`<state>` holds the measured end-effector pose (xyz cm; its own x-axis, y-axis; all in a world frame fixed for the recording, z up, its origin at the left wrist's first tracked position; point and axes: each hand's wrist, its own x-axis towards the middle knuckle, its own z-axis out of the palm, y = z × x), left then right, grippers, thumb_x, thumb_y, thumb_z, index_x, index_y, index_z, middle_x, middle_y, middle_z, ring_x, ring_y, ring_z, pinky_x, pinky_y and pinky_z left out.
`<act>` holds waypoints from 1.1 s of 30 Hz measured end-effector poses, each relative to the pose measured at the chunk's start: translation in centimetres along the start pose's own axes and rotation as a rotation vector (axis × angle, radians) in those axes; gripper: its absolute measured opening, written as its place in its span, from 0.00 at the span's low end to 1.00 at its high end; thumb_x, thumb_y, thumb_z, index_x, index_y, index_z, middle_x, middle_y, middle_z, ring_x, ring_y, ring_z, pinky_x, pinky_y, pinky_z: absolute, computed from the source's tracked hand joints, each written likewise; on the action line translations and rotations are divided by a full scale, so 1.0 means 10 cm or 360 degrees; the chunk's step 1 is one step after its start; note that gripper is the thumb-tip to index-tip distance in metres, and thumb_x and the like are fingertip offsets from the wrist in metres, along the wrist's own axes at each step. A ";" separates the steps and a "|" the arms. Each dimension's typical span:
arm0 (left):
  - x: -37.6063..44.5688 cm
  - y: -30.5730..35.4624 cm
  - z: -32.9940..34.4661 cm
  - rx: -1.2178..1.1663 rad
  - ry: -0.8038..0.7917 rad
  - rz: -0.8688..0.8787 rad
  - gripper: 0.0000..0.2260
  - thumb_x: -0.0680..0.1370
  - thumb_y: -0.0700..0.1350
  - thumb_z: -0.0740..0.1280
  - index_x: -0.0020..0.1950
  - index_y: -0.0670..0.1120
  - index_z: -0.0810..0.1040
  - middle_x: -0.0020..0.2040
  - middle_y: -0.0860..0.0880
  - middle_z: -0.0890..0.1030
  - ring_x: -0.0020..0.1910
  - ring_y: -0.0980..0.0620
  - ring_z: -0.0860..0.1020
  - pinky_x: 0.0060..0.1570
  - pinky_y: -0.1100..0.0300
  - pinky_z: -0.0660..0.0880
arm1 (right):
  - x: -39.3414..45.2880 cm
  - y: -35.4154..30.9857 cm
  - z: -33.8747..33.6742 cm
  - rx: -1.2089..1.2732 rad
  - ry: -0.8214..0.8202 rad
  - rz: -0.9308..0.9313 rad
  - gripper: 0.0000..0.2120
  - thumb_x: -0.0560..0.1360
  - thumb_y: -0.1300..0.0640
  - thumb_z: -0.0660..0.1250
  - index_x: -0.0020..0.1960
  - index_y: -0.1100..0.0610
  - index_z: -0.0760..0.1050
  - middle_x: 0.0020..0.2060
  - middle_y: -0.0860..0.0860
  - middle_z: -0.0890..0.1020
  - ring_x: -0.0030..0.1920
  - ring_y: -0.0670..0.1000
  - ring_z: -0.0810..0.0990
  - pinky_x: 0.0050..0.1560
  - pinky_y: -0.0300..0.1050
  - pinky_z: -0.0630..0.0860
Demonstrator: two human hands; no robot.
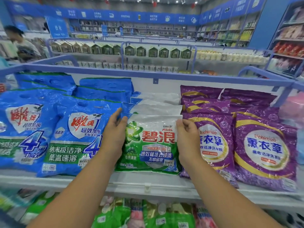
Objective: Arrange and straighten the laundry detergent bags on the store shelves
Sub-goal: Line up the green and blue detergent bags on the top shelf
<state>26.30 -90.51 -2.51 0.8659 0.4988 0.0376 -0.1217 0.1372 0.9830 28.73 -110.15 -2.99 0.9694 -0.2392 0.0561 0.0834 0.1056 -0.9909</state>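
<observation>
Store shelf (131,181), green bag (151,145) between both hands' fingers (120,120)

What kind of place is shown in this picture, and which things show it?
Most likely a supermarket's household aisle: stacked detergent bags, such as the green-and-white bag, on a blue-railed shelf, more stocked shelves behind, and blue category signs overhead.

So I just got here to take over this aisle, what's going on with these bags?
A person is tidying the detergent shelf. Both hands are on the front green and white bag: the left hand lies along its left edge with fingers straight, and the right hand has its fingers curled at the bag's upper right edge. Blue bags sit to its left, purple bags to its right.
</observation>
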 end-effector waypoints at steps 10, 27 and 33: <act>-0.32 -0.22 0.10 0.0742 0.0134 0.0143 0.15 0.78 0.60 0.68 0.55 0.50 0.73 0.48 0.53 0.81 0.48 0.50 0.80 0.46 0.55 0.74 | -0.09 0.06 0.11 -0.0418 0.0022 -0.0211 0.10 0.82 0.50 0.62 0.50 0.56 0.72 0.43 0.50 0.80 0.43 0.50 0.81 0.38 0.45 0.75; -0.45 0.31 -1.36 0.1586 0.0477 0.0591 0.23 0.80 0.54 0.68 0.71 0.44 0.71 0.66 0.45 0.72 0.65 0.46 0.70 0.64 0.51 0.68 | -1.03 -0.10 0.47 -0.0544 -0.0592 -0.0598 0.07 0.82 0.51 0.62 0.59 0.48 0.74 0.55 0.44 0.75 0.52 0.36 0.76 0.47 0.30 0.74; 0.07 0.35 -1.72 0.1582 0.0388 0.0425 0.29 0.77 0.67 0.63 0.61 0.42 0.72 0.49 0.47 0.75 0.51 0.42 0.75 0.48 0.46 0.74 | -1.14 -0.05 1.24 -0.0757 -0.0700 -0.0310 0.17 0.82 0.44 0.60 0.65 0.53 0.73 0.56 0.48 0.79 0.51 0.42 0.77 0.46 0.35 0.71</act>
<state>18.14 -74.95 -2.18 0.7353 0.5832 0.3455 0.2539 -0.7095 0.6573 20.52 -95.56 -1.67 0.9592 0.2149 0.1839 0.2529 -0.3601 -0.8980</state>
